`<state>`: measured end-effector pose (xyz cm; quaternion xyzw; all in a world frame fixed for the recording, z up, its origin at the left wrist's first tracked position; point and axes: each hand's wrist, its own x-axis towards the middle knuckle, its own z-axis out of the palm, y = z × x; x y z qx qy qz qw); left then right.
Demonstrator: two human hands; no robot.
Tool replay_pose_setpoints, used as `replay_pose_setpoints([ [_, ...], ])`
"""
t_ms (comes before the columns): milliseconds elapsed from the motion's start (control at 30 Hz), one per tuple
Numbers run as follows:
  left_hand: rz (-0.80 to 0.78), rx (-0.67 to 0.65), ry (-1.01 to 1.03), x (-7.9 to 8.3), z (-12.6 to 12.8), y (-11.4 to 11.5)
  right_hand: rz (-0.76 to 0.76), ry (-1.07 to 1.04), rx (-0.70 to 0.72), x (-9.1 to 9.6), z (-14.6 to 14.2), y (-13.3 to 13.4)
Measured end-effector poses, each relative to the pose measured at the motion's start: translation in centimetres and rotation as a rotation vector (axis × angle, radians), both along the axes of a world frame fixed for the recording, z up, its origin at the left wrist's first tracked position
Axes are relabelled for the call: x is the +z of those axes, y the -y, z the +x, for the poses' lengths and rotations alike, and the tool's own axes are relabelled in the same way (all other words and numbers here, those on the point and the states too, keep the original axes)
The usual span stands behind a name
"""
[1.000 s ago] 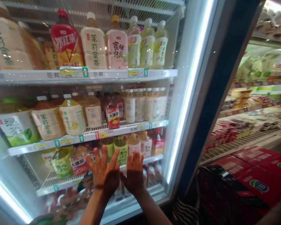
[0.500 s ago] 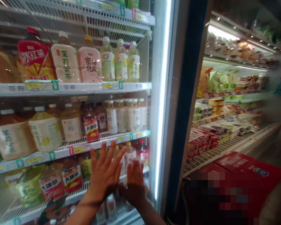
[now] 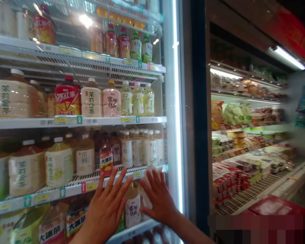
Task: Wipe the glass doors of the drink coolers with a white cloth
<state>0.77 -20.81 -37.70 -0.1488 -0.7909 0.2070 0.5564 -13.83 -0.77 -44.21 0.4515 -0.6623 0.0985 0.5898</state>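
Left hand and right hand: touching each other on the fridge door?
Apart. The head view shows the left hand and right hand both spread flat toward the glass door, with a pale bottle visible in the gap between them.

Red-labelled tea bottle point(image 3: 68, 100) and pink-labelled bottle point(image 3: 112, 102) stand upright on an upper wire shelf point(image 3: 147, 119). Open chiller shelves point(image 3: 254, 189) with packaged food point(image 3: 231, 178) on the right; red carton point(image 3: 277, 206) below.
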Motion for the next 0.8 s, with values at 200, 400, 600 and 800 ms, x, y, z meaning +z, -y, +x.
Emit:
replay_pose_setpoints([
  [200, -0.021, 0.039, -0.085, 6.5, 2.8, 4.6, 0.184, -0.116, 0.084, 10.4, 1.5, 2.7],
  [400, -0.018, 0.079, -0.101, 9.5, 4.6, 8.4, 0.248, -0.107, 0.107, 14.8, 2.8, 4.8],
  [600, 0.041, 0.082, -0.138, 9.4, 4.3, 10.0, 0.262, -0.04, 0.078, 14.4, 4.5, 7.5],
  [800, 0.055, 0.071, -0.117, 9.2, 4.2, 10.0, 0.194, -0.131, 0.152, 13.6, 6.8, 7.4],
])
